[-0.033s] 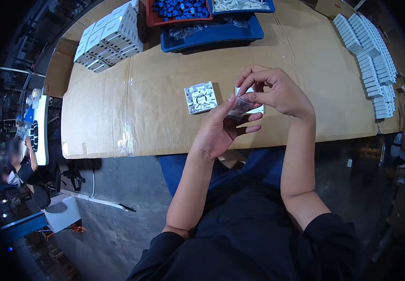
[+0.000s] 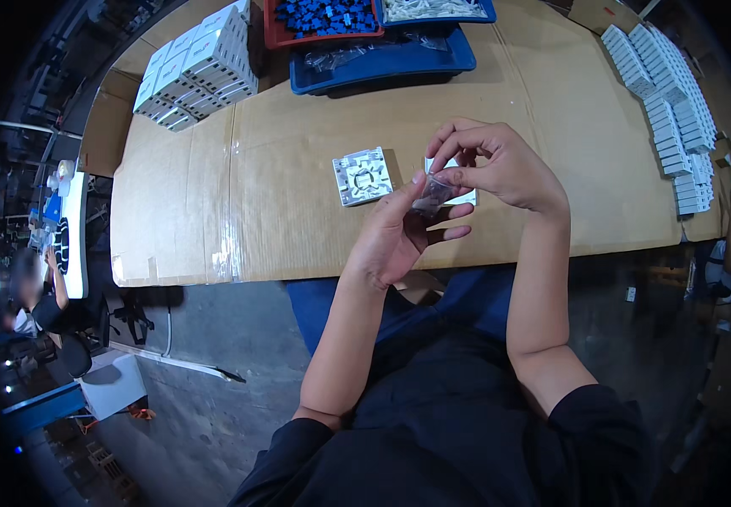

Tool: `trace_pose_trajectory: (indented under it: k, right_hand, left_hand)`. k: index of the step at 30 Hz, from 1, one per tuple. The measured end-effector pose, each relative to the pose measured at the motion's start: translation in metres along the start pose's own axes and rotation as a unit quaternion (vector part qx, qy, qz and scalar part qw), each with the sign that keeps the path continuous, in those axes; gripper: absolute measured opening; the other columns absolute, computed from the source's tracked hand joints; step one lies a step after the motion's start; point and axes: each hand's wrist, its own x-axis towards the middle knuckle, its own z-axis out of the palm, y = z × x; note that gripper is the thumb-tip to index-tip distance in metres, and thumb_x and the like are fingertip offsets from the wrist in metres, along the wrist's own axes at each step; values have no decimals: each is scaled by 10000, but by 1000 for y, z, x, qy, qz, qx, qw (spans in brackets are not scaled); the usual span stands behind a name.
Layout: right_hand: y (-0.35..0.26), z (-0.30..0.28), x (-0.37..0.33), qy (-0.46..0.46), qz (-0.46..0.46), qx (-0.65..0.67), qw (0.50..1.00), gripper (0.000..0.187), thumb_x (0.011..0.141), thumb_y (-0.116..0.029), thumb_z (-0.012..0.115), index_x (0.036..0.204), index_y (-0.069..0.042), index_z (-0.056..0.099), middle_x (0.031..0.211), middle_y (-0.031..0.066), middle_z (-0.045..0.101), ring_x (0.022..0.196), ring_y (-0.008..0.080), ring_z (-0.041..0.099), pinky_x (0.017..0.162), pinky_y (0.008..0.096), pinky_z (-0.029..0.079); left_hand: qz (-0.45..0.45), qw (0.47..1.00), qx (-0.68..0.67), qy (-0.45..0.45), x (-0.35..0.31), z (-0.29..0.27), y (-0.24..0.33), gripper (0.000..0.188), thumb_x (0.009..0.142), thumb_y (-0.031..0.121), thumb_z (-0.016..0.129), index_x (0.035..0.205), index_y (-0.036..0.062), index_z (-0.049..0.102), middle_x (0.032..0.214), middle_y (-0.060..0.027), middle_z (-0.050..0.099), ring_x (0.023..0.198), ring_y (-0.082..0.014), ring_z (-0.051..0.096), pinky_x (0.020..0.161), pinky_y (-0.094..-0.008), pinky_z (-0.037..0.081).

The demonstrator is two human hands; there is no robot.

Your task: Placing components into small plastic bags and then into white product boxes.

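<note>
Clear plastic bag sits between the person's two hands, held above the near part of the cardboard-covered surface. The left hand holds the bag from the lower left, thumb against it, other fingers partly spread beneath. The right hand pinches its upper edge between thumb and fingers, so both hands are clamped on it and close together; what the bag contains is too small to tell. Just left of it, a white square moulded part with a ring at its centre lies flat. Another white piece lies behind the hands, mostly hidden. Toward the far edge stand a red tray of blue pieces, a blue tray containing clear plastic packaging, and a left-hand stack of white boxes. Stacked white parts line the right side.
</note>
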Motion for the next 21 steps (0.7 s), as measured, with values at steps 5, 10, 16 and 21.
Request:
trace_pose_trajectory:
  k: [5,10,16,21]
  right_hand:
    - [3,-3,-2,-23,-17,-19,999,107,880,-84,791,955,-7,785,1097,48,704,898,110,612,769,264,468]
    - [3,-4,-4,-40,15,36,998,130,903,-119,775,956,-1,790,1160,73,704,996,154,652,890,303,506]
    - [0,3,-2,-67,-17,-36,997,138,927,-134,771,960,-1,788,1180,94,708,1049,182,654,940,331,509]
    - [9,-3,-2,-2,-6,58,998,124,922,-99,778,964,16,761,1077,94,737,1007,158,662,918,324,509]
  left_hand:
    - [6,1000,8,9,-2,0,1,483,1071,423,578,1368,43,602,1260,-153,700,1118,-297,711,941,-493,615]
    - [11,1000,-1,17,0,-1,1,454,1064,418,595,1342,60,620,1256,-150,699,1132,-289,703,949,-486,612]
    - [53,999,-5,-6,1,-6,-4,467,1080,437,554,1352,62,615,1266,-159,698,1141,-295,701,959,-478,601]
    - [76,993,86,-18,-2,3,3,444,1113,349,511,1318,-22,643,1186,-151,741,1046,-273,741,974,-416,578]
